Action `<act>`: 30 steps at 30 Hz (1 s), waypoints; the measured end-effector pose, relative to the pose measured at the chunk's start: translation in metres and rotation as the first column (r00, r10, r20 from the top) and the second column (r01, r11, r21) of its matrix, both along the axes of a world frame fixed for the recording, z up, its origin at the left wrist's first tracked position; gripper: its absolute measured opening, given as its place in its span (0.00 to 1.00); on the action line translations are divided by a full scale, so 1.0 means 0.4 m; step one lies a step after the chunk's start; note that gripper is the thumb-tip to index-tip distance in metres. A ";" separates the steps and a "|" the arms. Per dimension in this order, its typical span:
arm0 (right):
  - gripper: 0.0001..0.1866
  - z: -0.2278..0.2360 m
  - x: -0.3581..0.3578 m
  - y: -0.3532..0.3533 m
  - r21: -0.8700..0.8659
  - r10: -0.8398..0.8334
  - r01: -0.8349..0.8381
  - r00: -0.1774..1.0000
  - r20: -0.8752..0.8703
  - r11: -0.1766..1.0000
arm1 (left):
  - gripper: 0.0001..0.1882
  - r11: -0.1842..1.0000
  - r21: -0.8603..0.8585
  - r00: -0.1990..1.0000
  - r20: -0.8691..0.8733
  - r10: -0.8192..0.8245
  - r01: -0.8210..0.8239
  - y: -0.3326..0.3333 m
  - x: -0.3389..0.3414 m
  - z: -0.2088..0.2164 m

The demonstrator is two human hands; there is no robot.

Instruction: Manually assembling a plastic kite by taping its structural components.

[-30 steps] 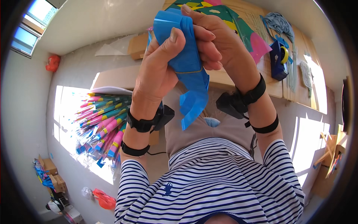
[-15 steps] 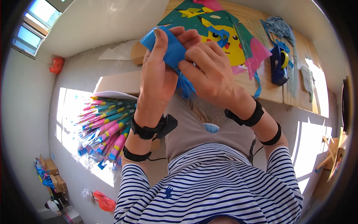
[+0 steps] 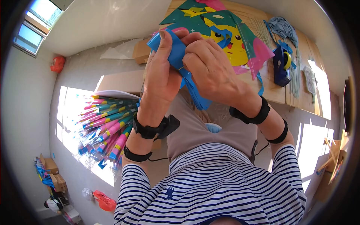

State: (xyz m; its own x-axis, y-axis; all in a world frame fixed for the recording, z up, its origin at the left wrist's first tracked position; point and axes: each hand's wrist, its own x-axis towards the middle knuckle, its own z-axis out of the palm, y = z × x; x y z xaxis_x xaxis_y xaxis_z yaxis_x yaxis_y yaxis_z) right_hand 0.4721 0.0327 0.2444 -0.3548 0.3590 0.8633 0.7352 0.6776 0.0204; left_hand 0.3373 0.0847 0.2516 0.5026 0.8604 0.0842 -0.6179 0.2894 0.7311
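A folded bundle of blue plastic strips [image 3: 175,48] is gripped in my left hand [image 3: 160,77], the thumb pressed along its face. My right hand [image 3: 215,73] is closed at the bundle's right edge, its fingertips partly hidden. Close to those fingers a thin yellowish band or thread crosses the bundle. Below it, loose blue ends [image 3: 197,95] fan down over my lap. Just beyond my hands, a green, pink and yellow kite sheet with a cartoon face [image 3: 238,52] lies spread on the wooden table [image 3: 272,92].
On the table's right stand a dark blue tape dispenser [image 3: 281,69], a crumpled grey-blue cloth [image 3: 283,28] and thin clear rods [image 3: 295,80]. At my left lies a pile of rolled, plastic-wrapped kites [image 3: 108,125]. Cardboard boxes [image 3: 140,52] and a red bag [image 3: 105,201] sit on the floor.
Both hands have shifted slightly right with the blue bundle. More of its loose ends now hang visibly below my right hand, and the yellowish band shows more clearly.
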 end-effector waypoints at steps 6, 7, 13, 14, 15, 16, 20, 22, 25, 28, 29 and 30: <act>0.11 0.008 0.000 -0.025 -0.257 0.045 -0.046 0.999 -0.008 0.965 | 0.28 1.000 -0.023 1.000 0.009 -0.019 0.020 0.000 -0.001 -0.004; 0.10 0.006 0.000 -0.027 -0.276 0.041 -0.040 0.999 -0.001 0.960 | 0.28 1.000 -0.029 1.000 -0.008 -0.005 0.005 -0.003 -0.003 -0.002; 0.08 -0.044 -0.014 -0.067 -0.445 0.001 -0.090 0.981 -0.196 0.891 | 0.31 0.976 0.217 0.980 -0.196 0.035 0.008 0.009 -0.028 0.028; 0.08 -0.060 -0.016 -0.070 -0.442 0.020 -0.135 0.967 -0.254 0.887 | 0.30 0.970 0.242 0.976 -0.214 0.046 0.007 0.008 -0.030 0.031; 0.08 -0.078 -0.019 -0.073 -0.437 0.038 -0.179 0.949 -0.313 0.882 | 0.29 0.964 0.267 0.971 -0.231 0.057 0.007 0.007 -0.031 0.034; 0.07 -0.086 -0.020 -0.074 -0.429 0.055 -0.223 0.928 -0.369 0.876 | 0.29 0.956 0.292 0.966 -0.248 0.069 0.007 0.005 -0.032 0.036; 0.07 -0.069 -0.017 -0.073 -0.407 0.037 -0.182 0.940 -0.339 0.895 | 0.27 0.933 0.353 0.943 -0.327 0.058 0.065 0.009 -0.025 0.026; 0.05 -0.029 -0.008 -0.074 -0.392 0.033 -0.134 0.967 -0.255 0.910 | 0.26 0.940 0.339 0.952 -0.296 0.077 0.029 0.017 -0.030 0.018; 0.03 -0.056 -0.005 -0.070 -0.597 -0.078 -0.386 0.792 -0.605 0.704 | 0.27 0.913 0.409 0.959 -0.259 0.116 0.000 0.001 -0.020 0.032; 0.06 -0.071 0.014 -0.080 -0.463 -0.259 -0.732 0.383 -0.887 0.500 | 0.28 0.861 0.506 0.950 -0.291 0.115 0.051 -0.021 -0.022 0.040; 0.06 -0.072 0.015 -0.084 -0.456 -0.275 -0.735 0.364 -0.890 0.502 | 0.26 0.854 0.518 0.953 -0.284 0.109 0.057 -0.021 -0.023 0.034; 0.06 -0.069 0.016 -0.088 -0.449 -0.291 -0.737 0.345 -0.892 0.504 | 0.25 0.846 0.529 0.956 -0.276 0.101 0.063 -0.020 -0.024 0.024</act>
